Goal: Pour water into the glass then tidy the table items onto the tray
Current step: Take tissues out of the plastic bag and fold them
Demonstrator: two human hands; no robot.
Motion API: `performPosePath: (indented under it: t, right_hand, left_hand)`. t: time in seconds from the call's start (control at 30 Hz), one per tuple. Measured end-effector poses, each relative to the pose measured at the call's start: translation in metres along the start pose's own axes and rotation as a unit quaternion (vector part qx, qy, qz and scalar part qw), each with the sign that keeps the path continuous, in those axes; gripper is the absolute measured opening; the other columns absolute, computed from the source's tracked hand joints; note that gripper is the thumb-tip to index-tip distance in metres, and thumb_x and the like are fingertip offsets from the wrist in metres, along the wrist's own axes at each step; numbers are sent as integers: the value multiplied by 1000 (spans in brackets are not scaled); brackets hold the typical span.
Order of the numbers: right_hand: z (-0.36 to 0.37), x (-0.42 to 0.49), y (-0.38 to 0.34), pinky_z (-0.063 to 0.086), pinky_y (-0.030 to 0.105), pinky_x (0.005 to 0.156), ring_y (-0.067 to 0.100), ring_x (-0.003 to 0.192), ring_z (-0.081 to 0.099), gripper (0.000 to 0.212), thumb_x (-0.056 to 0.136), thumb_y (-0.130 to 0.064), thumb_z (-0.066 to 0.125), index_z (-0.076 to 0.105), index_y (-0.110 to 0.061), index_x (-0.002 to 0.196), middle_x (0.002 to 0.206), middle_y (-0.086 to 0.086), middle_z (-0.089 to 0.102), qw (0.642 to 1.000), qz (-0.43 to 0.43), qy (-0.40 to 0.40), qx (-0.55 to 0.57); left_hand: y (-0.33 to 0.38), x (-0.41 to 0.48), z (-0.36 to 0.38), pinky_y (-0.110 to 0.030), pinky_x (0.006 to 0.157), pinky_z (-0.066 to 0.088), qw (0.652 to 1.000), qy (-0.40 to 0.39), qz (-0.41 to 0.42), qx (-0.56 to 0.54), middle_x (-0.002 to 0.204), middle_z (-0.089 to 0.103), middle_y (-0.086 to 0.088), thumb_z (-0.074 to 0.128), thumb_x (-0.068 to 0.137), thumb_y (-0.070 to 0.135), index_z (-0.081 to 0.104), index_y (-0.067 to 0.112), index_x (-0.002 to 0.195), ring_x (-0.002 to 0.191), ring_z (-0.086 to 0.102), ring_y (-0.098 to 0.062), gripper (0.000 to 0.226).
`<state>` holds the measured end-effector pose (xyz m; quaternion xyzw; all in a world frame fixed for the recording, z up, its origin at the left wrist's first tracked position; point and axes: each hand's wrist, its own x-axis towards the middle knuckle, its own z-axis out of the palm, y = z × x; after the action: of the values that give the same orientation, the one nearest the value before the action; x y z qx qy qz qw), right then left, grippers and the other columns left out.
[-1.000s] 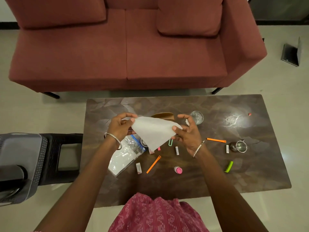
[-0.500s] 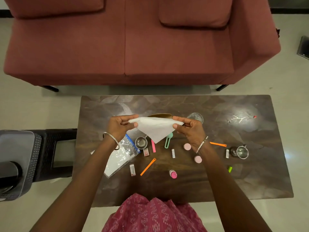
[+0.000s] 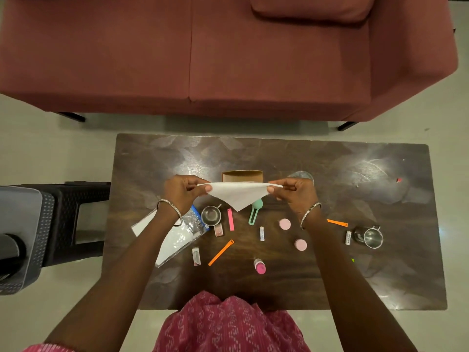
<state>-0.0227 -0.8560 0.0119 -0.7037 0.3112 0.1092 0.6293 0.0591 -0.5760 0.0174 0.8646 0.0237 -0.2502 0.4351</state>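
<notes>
A white paper napkin (image 3: 237,196) is stretched between my left hand (image 3: 184,193) and my right hand (image 3: 295,195), each pinching one end above the dark table (image 3: 291,280). Behind it stands a brown cardboard piece (image 3: 242,176). A clear glass (image 3: 303,176) peeks out behind my right hand. A small steel cup (image 3: 211,215) sits below the napkin and a steel jug (image 3: 371,237) stands at the right. Scattered on the table are orange strips (image 3: 220,252), a pink strip (image 3: 230,219), a green scoop (image 3: 254,212), pink caps (image 3: 284,224) and a pink bottle (image 3: 260,266). No tray is recognisable.
A plastic zip bag (image 3: 177,237) lies under my left forearm. A red sofa (image 3: 203,59) stands beyond the table. A black stool (image 3: 76,219) and a grey machine (image 3: 20,240) are at the left. Small white tubes (image 3: 262,233) lie among the items.
My hands have pulled apart and turned the napkin so it hangs as a folded triangle with its top edge taut. The view has tilted down, and pink caps now show below my right hand.
</notes>
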Motion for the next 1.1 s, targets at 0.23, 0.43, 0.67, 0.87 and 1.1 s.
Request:
performPosePath:
  t: [0.23,0.43,0.67,0.87,1.1]
  right_hand:
    - [10,10,21,62,31,77,23,90,74,14,92,-11,66,67,-1,102,94,10,76,970,135,-15,203]
    - [36,42,31,57,24,52,14,61,73,12,88,-10,73,62,-4,89,81,10,74,926,235,124,268]
    - [54,104,43,48,17,35,8,32,57,15,92,-4,66,54,0,101,73,13,60,880,329,182,289]
    - [57,135,70,42,15,32,10,42,55,13,93,-11,66,59,-6,84,68,8,60,859,408,199,238]
    - [58,155,93,28,12,29,7,30,41,15,97,-16,57,53,-12,84,55,2,52,866,427,163,206]
  left_hand:
    - [-14,11,19,-36,77,61,958,-56,-145,-239,97,71,-17,68,88,14,68,1,93,96,70,-32,14]
    - [-13,45,60,-27,54,59,838,-8,-335,-431,91,70,-18,66,92,16,59,-1,98,69,75,-19,20]
    - [-26,96,90,-25,43,56,800,26,-418,-429,84,67,-19,67,90,9,57,-9,105,50,70,-17,26]
    - [-41,119,106,-19,39,52,811,9,-441,-385,54,66,-9,58,97,13,59,-2,104,36,61,-8,17]
    - [-57,135,119,-13,29,41,810,-1,-469,-352,30,51,0,50,101,22,50,5,74,23,47,-4,32]
